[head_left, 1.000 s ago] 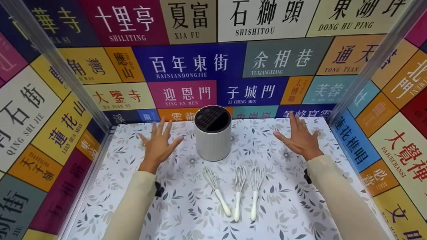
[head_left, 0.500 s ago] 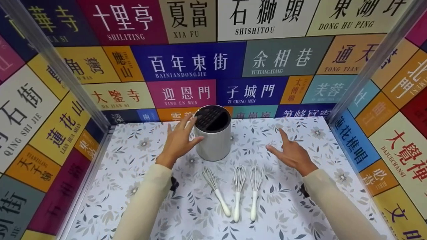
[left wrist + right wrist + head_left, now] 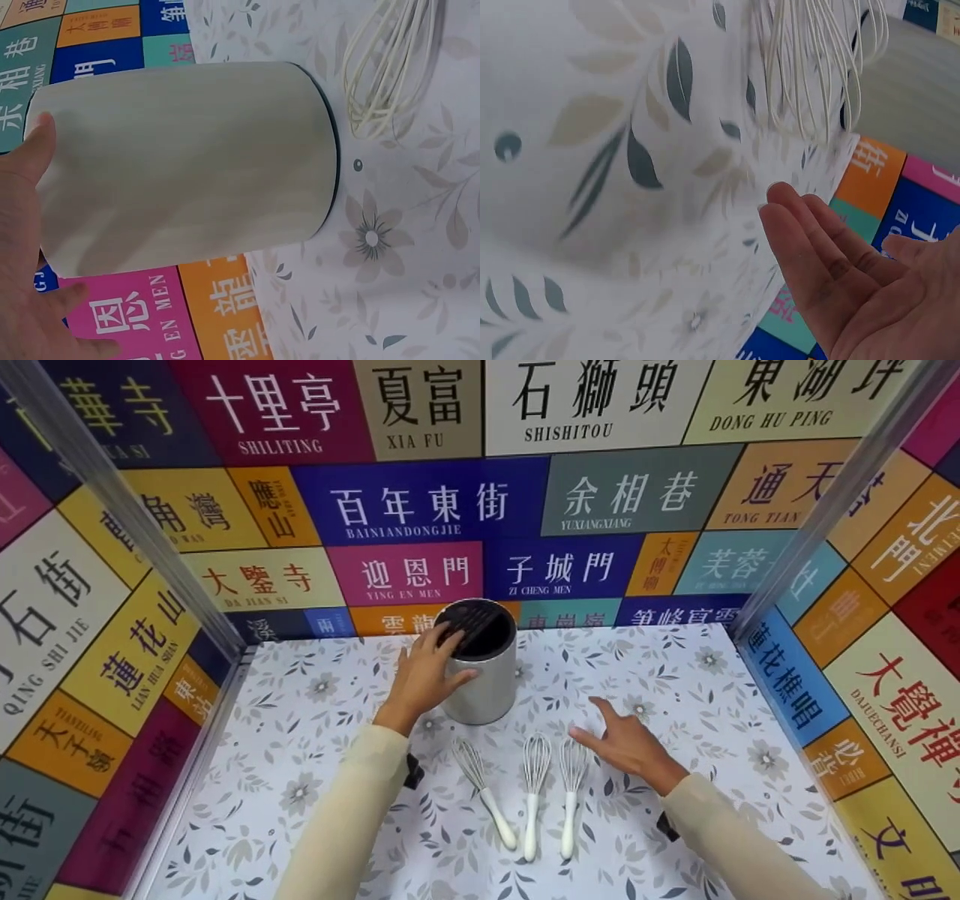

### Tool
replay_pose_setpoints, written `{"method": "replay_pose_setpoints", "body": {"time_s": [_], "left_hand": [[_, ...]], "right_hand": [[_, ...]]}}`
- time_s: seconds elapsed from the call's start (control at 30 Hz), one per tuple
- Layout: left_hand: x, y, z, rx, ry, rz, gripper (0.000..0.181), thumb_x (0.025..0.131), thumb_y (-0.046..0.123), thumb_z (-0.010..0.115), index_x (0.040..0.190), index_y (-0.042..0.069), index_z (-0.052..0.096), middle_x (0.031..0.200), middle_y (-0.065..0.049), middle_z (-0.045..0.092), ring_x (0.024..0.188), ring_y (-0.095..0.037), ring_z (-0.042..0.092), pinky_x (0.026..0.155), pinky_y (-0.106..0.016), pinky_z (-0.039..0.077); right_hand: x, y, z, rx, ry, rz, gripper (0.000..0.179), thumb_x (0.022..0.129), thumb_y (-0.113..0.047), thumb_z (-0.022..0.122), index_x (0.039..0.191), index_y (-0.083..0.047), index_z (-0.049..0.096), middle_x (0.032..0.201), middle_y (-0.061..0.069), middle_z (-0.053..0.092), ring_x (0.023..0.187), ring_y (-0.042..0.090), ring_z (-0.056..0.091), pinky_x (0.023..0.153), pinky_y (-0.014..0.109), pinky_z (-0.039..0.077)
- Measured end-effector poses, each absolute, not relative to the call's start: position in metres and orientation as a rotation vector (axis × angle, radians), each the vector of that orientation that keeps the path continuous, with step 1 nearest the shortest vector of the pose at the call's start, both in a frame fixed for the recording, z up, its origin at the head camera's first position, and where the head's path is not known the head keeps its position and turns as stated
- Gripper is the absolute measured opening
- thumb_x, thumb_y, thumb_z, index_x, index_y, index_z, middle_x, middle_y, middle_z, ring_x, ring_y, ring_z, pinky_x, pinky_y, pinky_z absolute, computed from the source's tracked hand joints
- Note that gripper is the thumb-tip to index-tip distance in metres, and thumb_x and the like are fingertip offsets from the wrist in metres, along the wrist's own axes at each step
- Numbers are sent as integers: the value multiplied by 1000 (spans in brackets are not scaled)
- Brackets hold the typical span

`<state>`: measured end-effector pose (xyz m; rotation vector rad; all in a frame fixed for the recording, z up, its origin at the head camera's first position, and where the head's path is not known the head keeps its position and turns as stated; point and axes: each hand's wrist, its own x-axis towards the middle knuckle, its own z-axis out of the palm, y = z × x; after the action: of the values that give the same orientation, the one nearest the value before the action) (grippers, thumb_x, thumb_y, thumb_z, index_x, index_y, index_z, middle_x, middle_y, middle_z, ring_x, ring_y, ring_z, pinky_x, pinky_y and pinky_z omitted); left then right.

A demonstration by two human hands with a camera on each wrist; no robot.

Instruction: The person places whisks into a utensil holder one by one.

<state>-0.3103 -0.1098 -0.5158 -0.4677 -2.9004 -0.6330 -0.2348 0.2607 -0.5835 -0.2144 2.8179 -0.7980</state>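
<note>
A pale grey cylindrical utensil holder (image 3: pixel 484 690) with a black, partly open top stands upright near the back of the table. My left hand (image 3: pixel 424 675) is at its left side, fingers spread over the near rim; in the left wrist view the thumb (image 3: pixel 41 146) lies against the top edge of the holder (image 3: pixel 187 157). Three whisks lie in front: a slanted left whisk (image 3: pixel 484 791), a middle whisk (image 3: pixel 532 810) and a right whisk (image 3: pixel 570 810). My right hand (image 3: pixel 634 746) hovers by the right whisk's wires, thumb and index apart, holding nothing.
The table (image 3: pixel 300 735) has a white leaf-and-flower cover. A colourful sign-covered back wall (image 3: pixel 420 502) rises right behind the holder, and similar panels flank both sides. Transparent corner posts (image 3: pixel 817 502) stand at the back corners.
The left hand has moved right from beside the holder to its rim. My right hand has come down and left toward the right whisk. Holder and whisks keep their places.
</note>
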Motion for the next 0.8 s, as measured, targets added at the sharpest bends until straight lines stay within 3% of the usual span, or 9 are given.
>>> {"method": "replay_pose_setpoints", "body": {"time_s": [0.17, 0.37, 0.47, 0.63, 0.8], "left_hand": [[-311, -107, -518, -462, -2888, -663, 76, 91, 64, 63, 156, 28, 44, 165, -5, 33, 152, -32, 33, 117, -72, 24], [-312, -105, -520, -450, -2872, -663, 73, 92, 62, 64, 154, 26, 48, 164, -6, 35, 151, -32, 35, 116, -73, 25], [-312, -105, -521, -449, -2859, -677, 72, 92, 61, 65, 153, 26, 49, 164, -6, 36, 151, -32, 36, 116, -73, 24], [-310, -105, -523, -456, -2822, -660, 70, 92, 60, 66, 151, 25, 51, 162, -7, 38, 148, -33, 40, 115, -74, 26], [-310, -105, -523, -469, -2795, -628, 69, 93, 60, 65, 151, 24, 52, 161, -10, 40, 147, -35, 42, 113, -75, 28]], "right_hand": [[-226, 252, -594, -213, 2783, -831, 99, 87, -80, 54, 161, -19, 30, 71, -1, 66, 60, 14, 62, 68, 42, 52], [-215, 242, -608, -148, 2788, -832, 96, 88, -75, 60, 158, -16, 35, 87, 10, 71, 74, 20, 67, 83, 51, 55], [-209, 239, -615, -124, 2789, -858, 93, 88, -69, 65, 157, -13, 37, 81, 13, 70, 68, 23, 67, 78, 48, 55], [-202, 233, -623, -66, 2798, -912, 93, 89, -59, 72, 157, -8, 35, 63, 8, 60, 58, 20, 60, 75, 45, 54], [-195, 228, -629, -31, 2840, -958, 92, 86, -49, 78, 155, -6, 35, 94, 23, 72, 86, 33, 70, 85, 51, 56]]}}
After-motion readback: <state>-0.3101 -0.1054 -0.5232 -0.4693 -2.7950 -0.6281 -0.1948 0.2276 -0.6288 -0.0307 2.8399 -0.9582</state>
